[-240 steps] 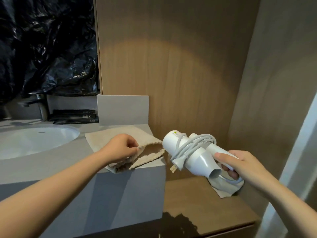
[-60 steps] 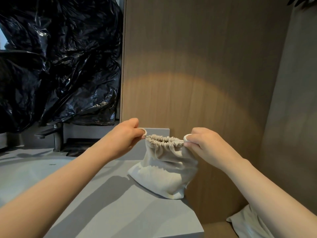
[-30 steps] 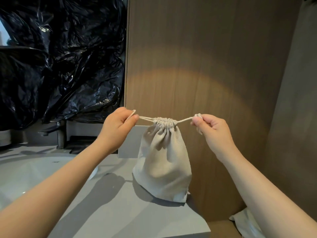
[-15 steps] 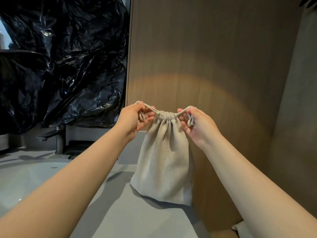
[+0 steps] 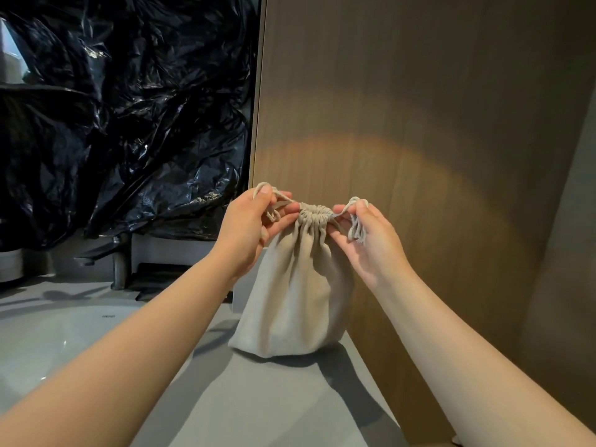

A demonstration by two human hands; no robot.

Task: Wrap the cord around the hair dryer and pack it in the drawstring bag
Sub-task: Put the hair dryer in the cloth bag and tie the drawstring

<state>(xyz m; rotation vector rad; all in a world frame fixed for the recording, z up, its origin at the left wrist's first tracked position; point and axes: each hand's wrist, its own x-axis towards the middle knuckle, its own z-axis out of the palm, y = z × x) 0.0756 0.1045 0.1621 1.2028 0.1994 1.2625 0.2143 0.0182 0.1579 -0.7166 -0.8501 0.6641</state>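
Note:
A beige drawstring bag (image 5: 290, 304) stands bulging on the grey counter (image 5: 258, 401), its mouth gathered tight at the top. My left hand (image 5: 251, 227) pinches the left drawstring loop just beside the gathered mouth. My right hand (image 5: 367, 237) pinches the right drawstring, whose loose loops hang over my fingers. The hair dryer is hidden; only the full bag shows.
A white sink basin (image 5: 48, 337) lies at the left with a metal faucet (image 5: 116, 262) behind it. Crumpled black plastic (image 5: 122, 117) covers the wall above. A wooden panel (image 5: 403, 140) rises directly behind the bag, and the counter's right edge drops off near it.
Over eight seconds the hair dryer went out of sight and the bag's mouth was drawn tight. In the last second my hands moved inward from the stretched strings to the gathered mouth.

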